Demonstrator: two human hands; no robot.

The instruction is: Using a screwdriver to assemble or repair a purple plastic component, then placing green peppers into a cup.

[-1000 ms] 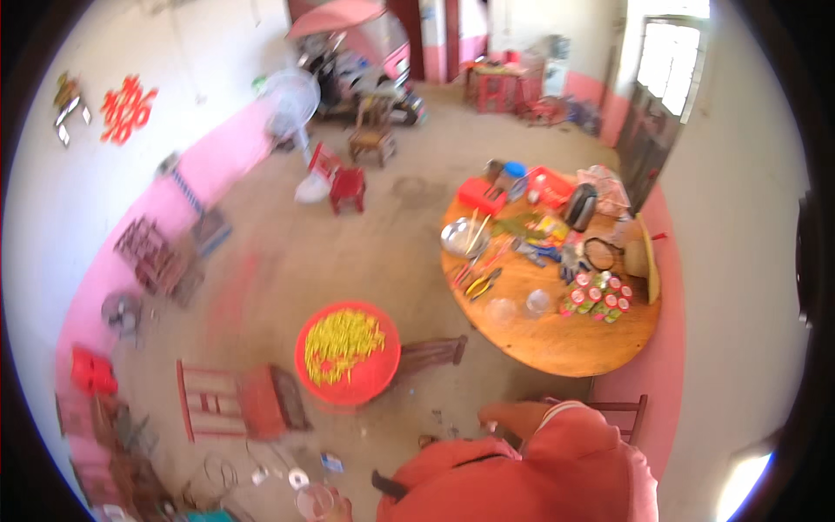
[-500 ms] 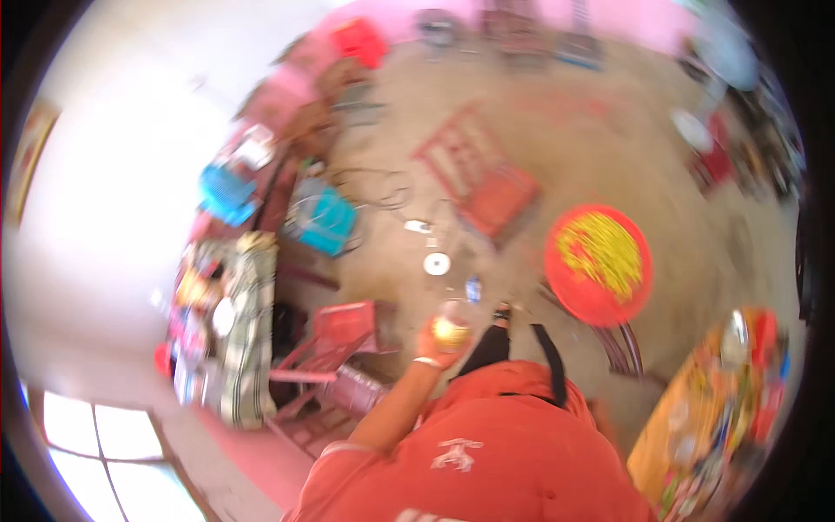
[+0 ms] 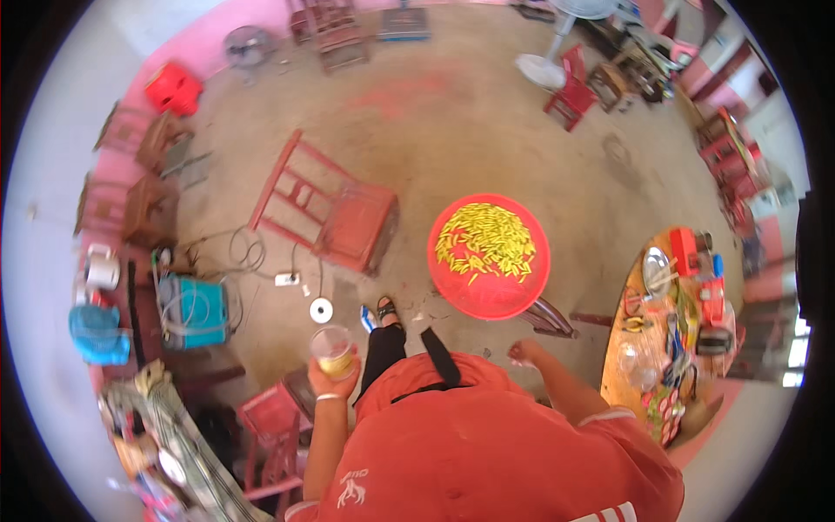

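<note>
My left hand (image 3: 334,383) is wrapped round a clear plastic cup (image 3: 331,348) with something yellowish in its lower part. A white band sits on that wrist. My right hand (image 3: 525,351) hangs beside my body, below the near rim of a red basin (image 3: 452,296) and apart from it. Its fingers are small and blurred, so their closure is unclear; no held thing shows there. Many short yellow-green pieces (image 3: 487,237) lie in the basin, mostly toward its far side. Dark curved wooden legs (image 3: 550,318) show under the basin.
A red wooden chair (image 3: 352,222) stands ahead to the left. Cables and a white spool (image 3: 321,310) lie on the floor near a teal box (image 3: 193,311). At right, a wooden table (image 3: 619,348) bears pliers, bowls and other items. A red stool (image 3: 271,416) is at left.
My view has swung to the right, so the basin and chair sit farther left in it. My right arm has come into view. The cup stays in my left hand.
</note>
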